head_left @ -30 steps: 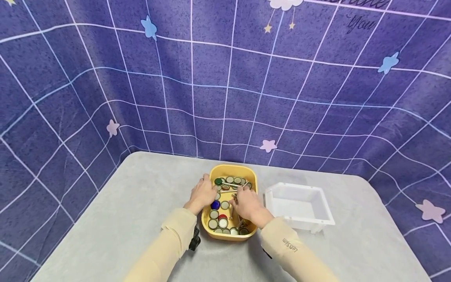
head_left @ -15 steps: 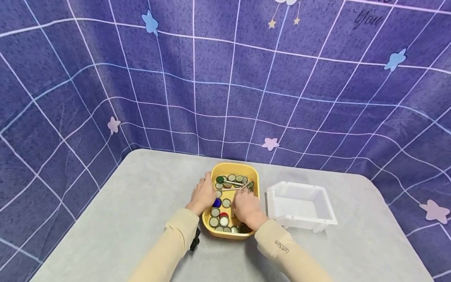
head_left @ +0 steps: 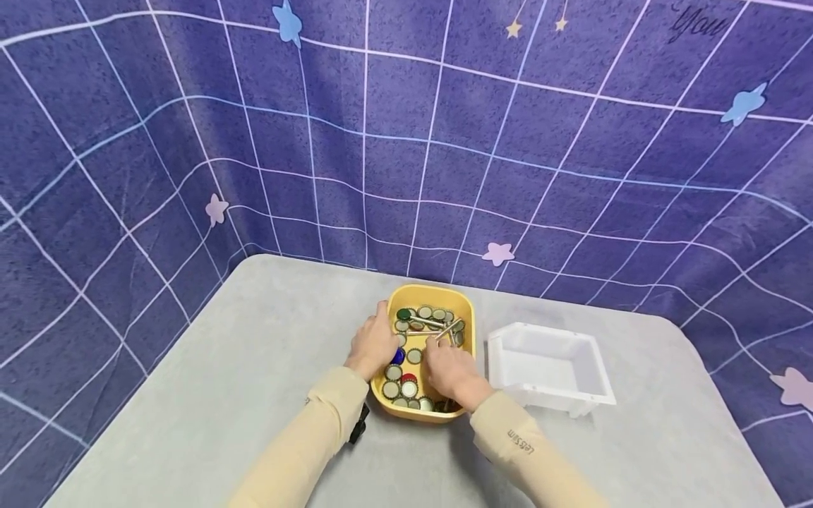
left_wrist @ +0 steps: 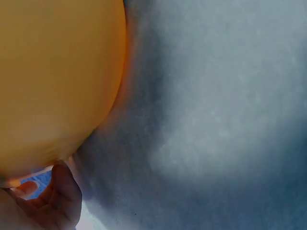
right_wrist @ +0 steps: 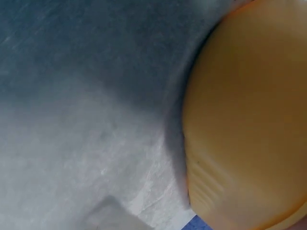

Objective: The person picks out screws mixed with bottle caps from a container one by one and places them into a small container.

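Observation:
A yellow plastic bin (head_left: 432, 291) stands on the table, holding loose bottle caps and several long metal screws or bolts. My left hand (head_left: 373, 346) grips its left rim; in the left wrist view the curled fingers of that hand (left_wrist: 60, 196) show at the bin's rim. My right hand (head_left: 449, 367) reaches down inside the bin on the right. Its fingertips are hidden, so I cannot tell whether they hold anything. One slanted metal rod (head_left: 447, 330) lies just beyond them. A blue cap (head_left: 398, 356), a green cap (head_left: 404, 314) and a red cap (head_left: 408, 378) stand out among the pale ones.
To the right of the yellow bin is a white open tray (head_left: 552, 398) on the grey table (head_left: 292, 310). A purple curtain (head_left: 406, 176) with grid lines and stars hangs behind the table's far edge.
The head view has shifted, so bin and tray appear higher and further right. My right hand has shifted among the caps and rods; the left stays at the rim.

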### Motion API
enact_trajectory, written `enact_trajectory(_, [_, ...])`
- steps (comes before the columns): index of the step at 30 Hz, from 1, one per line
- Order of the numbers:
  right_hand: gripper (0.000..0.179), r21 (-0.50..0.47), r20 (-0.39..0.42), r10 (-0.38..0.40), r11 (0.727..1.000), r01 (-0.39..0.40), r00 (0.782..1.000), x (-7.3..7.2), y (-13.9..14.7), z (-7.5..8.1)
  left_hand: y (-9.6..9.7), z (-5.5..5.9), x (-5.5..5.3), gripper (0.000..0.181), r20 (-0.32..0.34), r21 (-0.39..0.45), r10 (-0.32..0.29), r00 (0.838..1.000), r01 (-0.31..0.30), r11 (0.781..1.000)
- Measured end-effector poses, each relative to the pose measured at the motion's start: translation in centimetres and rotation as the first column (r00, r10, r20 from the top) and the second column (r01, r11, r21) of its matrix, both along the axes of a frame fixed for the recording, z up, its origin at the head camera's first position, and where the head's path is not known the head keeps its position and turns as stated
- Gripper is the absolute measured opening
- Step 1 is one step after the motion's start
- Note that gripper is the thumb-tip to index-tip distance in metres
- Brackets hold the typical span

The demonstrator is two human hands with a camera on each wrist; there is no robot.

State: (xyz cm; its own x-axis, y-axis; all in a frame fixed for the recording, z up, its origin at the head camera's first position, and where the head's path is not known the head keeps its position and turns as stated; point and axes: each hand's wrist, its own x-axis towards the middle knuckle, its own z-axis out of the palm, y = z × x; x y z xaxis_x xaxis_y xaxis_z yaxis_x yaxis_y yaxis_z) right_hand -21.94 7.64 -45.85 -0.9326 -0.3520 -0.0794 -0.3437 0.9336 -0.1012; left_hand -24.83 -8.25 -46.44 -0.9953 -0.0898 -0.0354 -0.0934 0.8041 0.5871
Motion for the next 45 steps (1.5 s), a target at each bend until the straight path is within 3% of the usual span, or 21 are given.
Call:
enact_trajectory(3, [0.022, -0.015, 0.002, 0.062, 0.998, -0.062, 0.998, 0.0, 0.4, 0.2, 0.2, 0.1, 0.0, 0.065, 0.005, -0.029, 0.009, 1.0, -0.009, 1.0])
enact_trajectory(7, [0.021, -0.075, -0.003, 0.088, 0.993, -0.088, 0.996, -0.2, 0.7, 0.4, 0.3, 0.1, -0.1, 0.06, -0.003, -0.057, 0.011, 1.0, -0.011, 0.998])
enact_trajectory(13, [0.03, -0.078, 0.102, 0.176, 0.983, -0.168, 0.979, -0.2, 1.0, 0.9, 0.4, 0.1, -0.1, 0.063, 0.022, -0.082, 0.011, 1.0, -0.009, 0.997])
enact_trajectory(17, [0.036, -0.125, 0.111, 0.205, 0.974, -0.191, 0.972, -0.2, 1.0, 1.4, 0.5, 0.2, 0.0, 0.061, 0.024, -0.102, 0.02, 1.0, -0.017, 0.995])
enact_trajectory(25, [0.023, -0.185, 0.091, 0.103, 0.979, -0.085, 0.991, -0.3, 1.1, 1.8, 0.7, 0.1, 0.0, 0.061, 0.021, -0.101, 0.009, 1.0, -0.007, 0.995])
enact_trajectory(36, [0.019, 0.057, -0.004, 0.119, 0.991, -0.118, 0.993, -0.3, 1.2, 1.9, 0.5, 0.1, 0.0, 0.061, 0.022, -0.08, 0.021, 1.0, -0.019, 0.997])
enact_trajectory(45, [0.015, 0.02, 0.045, 0.086, 0.996, -0.087, 0.995, -0.1, 1.2, 2.1, 0.5, -0.1, -0.1, 0.061, 0.01, -0.069, 0.022, 1.0, -0.021, 0.997])
